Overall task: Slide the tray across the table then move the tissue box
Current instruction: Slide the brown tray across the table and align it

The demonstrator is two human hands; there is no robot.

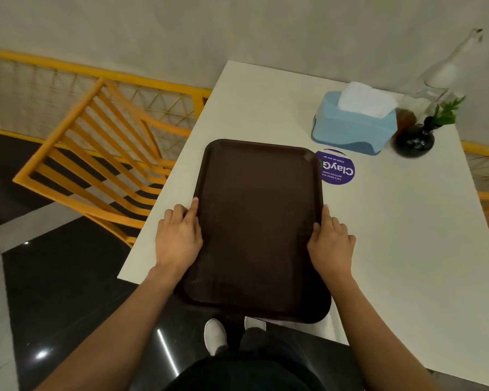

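Observation:
A dark brown rectangular tray [259,221] lies on the white table [393,235], its near end hanging over the table's front edge. My left hand [178,238] grips the tray's left rim, thumb on top. On the right rim sits my right hand [332,244], fingers curled around the edge. A light blue tissue box [353,128] with white tissue sticking out stands beyond the tray's far right corner, apart from it.
A purple round sticker [338,167] lies flat between tray and tissue box. A black vase with green sprigs [415,138], a brown jar [405,119] and a clear glass bottle [441,71] stand at the far right. An orange chair [96,165] is left of the table.

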